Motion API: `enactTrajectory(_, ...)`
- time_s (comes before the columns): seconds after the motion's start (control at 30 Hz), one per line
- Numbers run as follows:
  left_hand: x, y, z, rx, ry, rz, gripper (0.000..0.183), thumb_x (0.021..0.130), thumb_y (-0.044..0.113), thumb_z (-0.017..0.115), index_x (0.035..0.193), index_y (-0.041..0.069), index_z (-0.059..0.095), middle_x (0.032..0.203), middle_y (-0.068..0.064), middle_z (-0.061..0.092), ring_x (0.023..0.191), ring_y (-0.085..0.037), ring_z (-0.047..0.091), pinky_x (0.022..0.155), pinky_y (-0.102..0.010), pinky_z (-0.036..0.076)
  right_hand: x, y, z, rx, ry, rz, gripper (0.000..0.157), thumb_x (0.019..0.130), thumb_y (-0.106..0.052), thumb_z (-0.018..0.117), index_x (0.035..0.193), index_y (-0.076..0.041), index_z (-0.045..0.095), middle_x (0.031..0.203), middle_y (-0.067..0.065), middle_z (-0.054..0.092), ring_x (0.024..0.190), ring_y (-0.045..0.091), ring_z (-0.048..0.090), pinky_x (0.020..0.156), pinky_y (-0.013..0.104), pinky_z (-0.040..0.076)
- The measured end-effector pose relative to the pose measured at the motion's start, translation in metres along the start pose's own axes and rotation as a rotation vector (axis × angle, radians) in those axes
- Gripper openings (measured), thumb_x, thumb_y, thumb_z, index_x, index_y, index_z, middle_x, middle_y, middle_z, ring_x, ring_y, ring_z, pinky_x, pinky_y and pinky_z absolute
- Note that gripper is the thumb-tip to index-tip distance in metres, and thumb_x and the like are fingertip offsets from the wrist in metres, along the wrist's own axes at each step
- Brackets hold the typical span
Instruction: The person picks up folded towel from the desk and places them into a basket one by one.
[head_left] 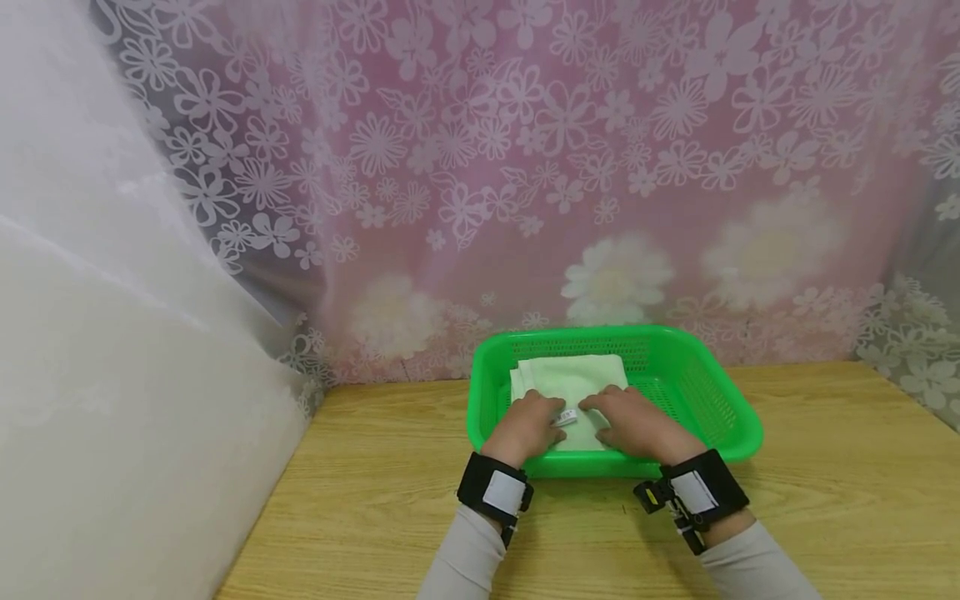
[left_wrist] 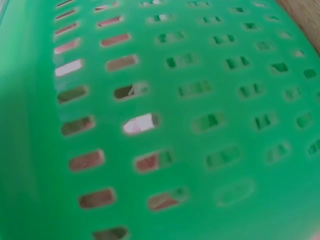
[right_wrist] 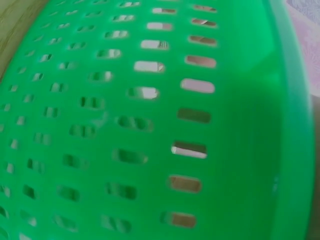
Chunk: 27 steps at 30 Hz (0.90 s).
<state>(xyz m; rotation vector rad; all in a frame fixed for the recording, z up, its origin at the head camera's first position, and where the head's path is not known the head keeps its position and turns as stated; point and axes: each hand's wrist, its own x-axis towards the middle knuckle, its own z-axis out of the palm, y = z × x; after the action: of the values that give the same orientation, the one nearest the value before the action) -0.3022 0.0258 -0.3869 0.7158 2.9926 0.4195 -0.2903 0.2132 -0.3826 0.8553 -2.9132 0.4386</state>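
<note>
A folded pale green cloth [head_left: 573, 377], perhaps a towel, lies in the left part of a green plastic basket [head_left: 570, 464]. A small white label [head_left: 565, 417] shows on its upper face. My left hand [head_left: 527, 423] reaches over the basket's near rim and rests on the cloth's left side, thumb and fingertip beside the label. From the right, my right hand [head_left: 636, 422] lies over the cloth's right side, its fingertips pointing at the label. In both wrist views the slotted basket wall [left_wrist: 195, 140] fills the picture and hides the hands.
The basket stands on a wood-grain table [head_left: 375, 492] near its far edge. Behind hangs a pink flowered curtain [head_left: 480, 167], and a white sheet [head_left: 135, 375] drapes along the left side. The basket's right part shows its bare slotted floor.
</note>
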Motion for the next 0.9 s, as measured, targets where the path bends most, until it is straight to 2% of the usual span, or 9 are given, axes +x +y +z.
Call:
enactTrajectory(0.17, -0.0001, -0.0002, 0.0002, 0.000, -0.007, 0.001, 0.048, 0.094, 0.023, 0.071, 0.140, 0.013, 0.060, 0.117, -0.009, 0.064, 0.100, -0.022, 0.059, 0.080, -0.028, 0.047, -0.0002, 0.0010, 0.0002, -0.016, -0.001, -0.007, 0.040, 0.085, -0.005, 0.076, 0.123, 0.000, 0.067, 0.115, 0.018, 0.065, 0.110, 0.040, 0.058, 0.096, 0.056, 0.044)
enactTrajectory(0.9, 0.0002, 0.0001, -0.0011, -0.005, -0.004, 0.002, 0.047, 0.093, 0.022, 0.072, 0.138, 0.012, 0.061, 0.116, -0.009, 0.065, 0.098, -0.022, 0.059, 0.079, -0.028, 0.048, -0.0005, -0.0026, -0.0027, -0.002, -0.011, 0.001, 0.038, 0.088, -0.004, 0.073, 0.125, -0.001, 0.067, 0.118, 0.019, 0.065, 0.113, 0.041, 0.058, 0.099, 0.057, 0.043)
